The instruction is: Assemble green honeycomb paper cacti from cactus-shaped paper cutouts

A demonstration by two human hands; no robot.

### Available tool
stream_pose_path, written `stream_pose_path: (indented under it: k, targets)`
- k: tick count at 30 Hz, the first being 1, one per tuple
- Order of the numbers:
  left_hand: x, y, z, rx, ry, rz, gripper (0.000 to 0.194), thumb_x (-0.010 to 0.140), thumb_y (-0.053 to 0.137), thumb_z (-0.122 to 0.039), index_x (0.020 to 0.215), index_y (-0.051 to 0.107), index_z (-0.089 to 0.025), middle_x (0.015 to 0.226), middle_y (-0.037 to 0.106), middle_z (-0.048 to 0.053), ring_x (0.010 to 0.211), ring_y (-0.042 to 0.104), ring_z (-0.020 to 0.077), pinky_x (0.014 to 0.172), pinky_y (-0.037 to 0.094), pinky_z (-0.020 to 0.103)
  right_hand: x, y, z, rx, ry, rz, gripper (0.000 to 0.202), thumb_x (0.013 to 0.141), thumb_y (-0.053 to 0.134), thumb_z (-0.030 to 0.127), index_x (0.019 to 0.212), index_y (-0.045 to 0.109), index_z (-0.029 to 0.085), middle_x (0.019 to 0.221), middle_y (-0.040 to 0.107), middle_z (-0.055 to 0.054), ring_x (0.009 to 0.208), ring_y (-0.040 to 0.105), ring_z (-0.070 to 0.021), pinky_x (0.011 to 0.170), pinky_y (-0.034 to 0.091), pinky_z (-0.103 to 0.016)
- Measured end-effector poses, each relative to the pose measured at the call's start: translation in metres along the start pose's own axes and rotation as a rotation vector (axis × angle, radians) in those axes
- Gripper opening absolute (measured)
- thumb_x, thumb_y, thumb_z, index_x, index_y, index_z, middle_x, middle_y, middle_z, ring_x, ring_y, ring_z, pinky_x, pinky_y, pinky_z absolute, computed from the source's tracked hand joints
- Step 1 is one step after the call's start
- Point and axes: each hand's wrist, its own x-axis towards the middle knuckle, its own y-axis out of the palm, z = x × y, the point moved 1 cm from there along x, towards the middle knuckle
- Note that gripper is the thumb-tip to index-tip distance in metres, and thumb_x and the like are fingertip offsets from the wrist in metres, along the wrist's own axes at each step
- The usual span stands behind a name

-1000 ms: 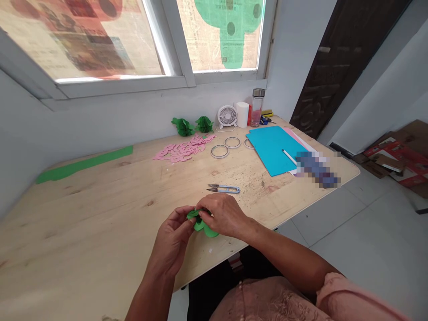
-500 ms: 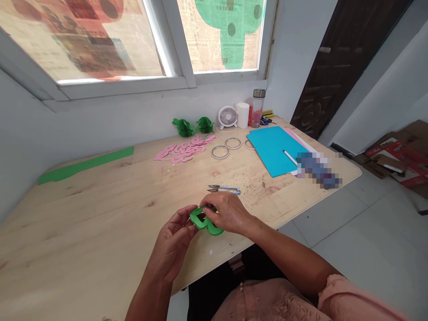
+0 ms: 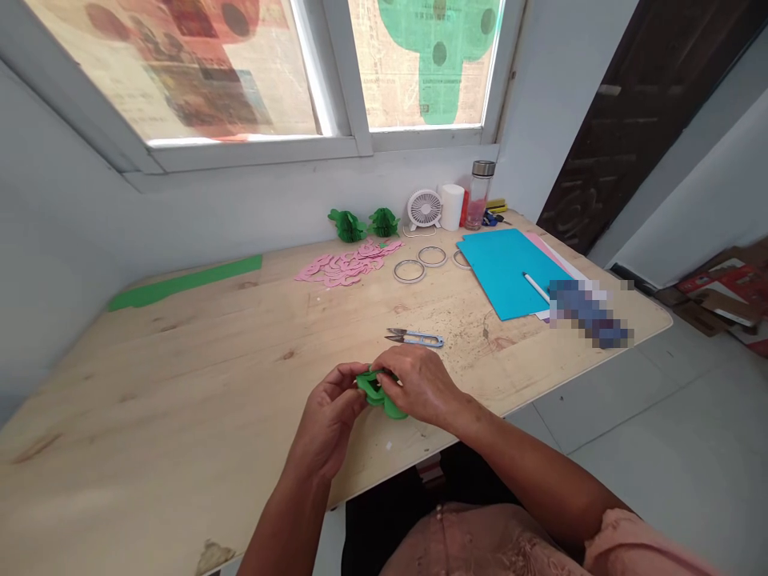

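Green paper [image 3: 378,398] in the grasp of left fingers [image 3: 349,402] at its left edge and right fingers [image 3: 391,390] opposite.

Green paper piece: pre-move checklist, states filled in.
1. Left hand gripping the green paper piece: ok.
2. Right hand on the same piece: ok.
3. Edges of the piece lined up: cannot tell, fingers cover part of it.
4. Snips lying on the tabletop, in neither hand: ok.
5. Pink cut-outs apart from both hands: ok.
6. No scraps near the hands: not ok, small white scrap by the near edge.
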Motion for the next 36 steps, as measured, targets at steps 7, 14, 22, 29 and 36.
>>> stream_pose_path:
  k: [7, 14, 22, 29, 36]
  targets:
    - [-0.001, 0.000, -0.001, 0.039, 0.012, 0.007, 0.029, 0.057, 0.075, -0.018, 0.084, 0.065, -0.016, 0.085, 0.064, 0.003, 0.075, 0.059, 0.0140, 0.067, 0.049, 0.024, 0.001, 0.001, -0.004, 0.053, 0.041, -0.004, 0.014, 0.082, 0.053, 0.015, 0.090, 0.064, 0.019, 0.091, 0.071, -0.004, 0.087, 0.063, -0.0172, 0.072, 0.041, -0.026]
    - [0.001, 0.002, 0.000, 0.036, 0.012, -0.020, 0.030, 0.055, 0.075, -0.018, 0.083, 0.064, -0.015, 0.080, 0.064, 0.002, 0.072, 0.060, 0.0143, 0.065, 0.048, 0.025, -0.003, 0.001, -0.007, 0.094, 0.074, -0.005, 0.014, 0.081, 0.055, 0.015, 0.090, 0.065, 0.019, 0.090, 0.071, -0.003, 0.085, 0.063, -0.0164, 0.072, 0.043, -0.026]
    - [0.004, 0.004, 0.006, 0.000, 0.039, -0.050, 0.027, 0.056, 0.073, -0.016, 0.080, 0.063, -0.015, 0.082, 0.064, 0.002, 0.075, 0.060, 0.0138, 0.066, 0.047, 0.025, -0.014, 0.001, -0.015, 0.155, 0.103, -0.051, 0.020, 0.082, 0.055, 0.018, 0.099, 0.065, 0.020, 0.100, 0.071, -0.005, 0.094, 0.063, -0.0181, 0.083, 0.046, -0.030]
    - [0.005, 0.006, 0.008, -0.036, 0.063, -0.074, 0.025, 0.055, 0.072, -0.016, 0.077, 0.061, -0.016, 0.080, 0.064, 0.000, 0.071, 0.058, 0.0123, 0.066, 0.046, 0.025, -0.018, -0.002, -0.015, 0.198, 0.056, -0.057, 0.022, 0.084, 0.055, 0.025, 0.105, 0.063, 0.021, 0.101, 0.070, -0.005, 0.094, 0.063, -0.0188, 0.083, 0.048, -0.032]
    - [0.008, 0.006, 0.011, -0.016, 0.089, -0.084, 0.025, 0.055, 0.072, -0.019, 0.078, 0.061, -0.016, 0.079, 0.064, 0.001, 0.071, 0.058, 0.0123, 0.065, 0.045, 0.024, -0.014, 0.003, -0.010, 0.082, 0.010, -0.082, 0.019, 0.083, 0.056, 0.022, 0.101, 0.063, 0.020, 0.097, 0.069, -0.006, 0.090, 0.062, -0.0195, 0.079, 0.046, -0.032]
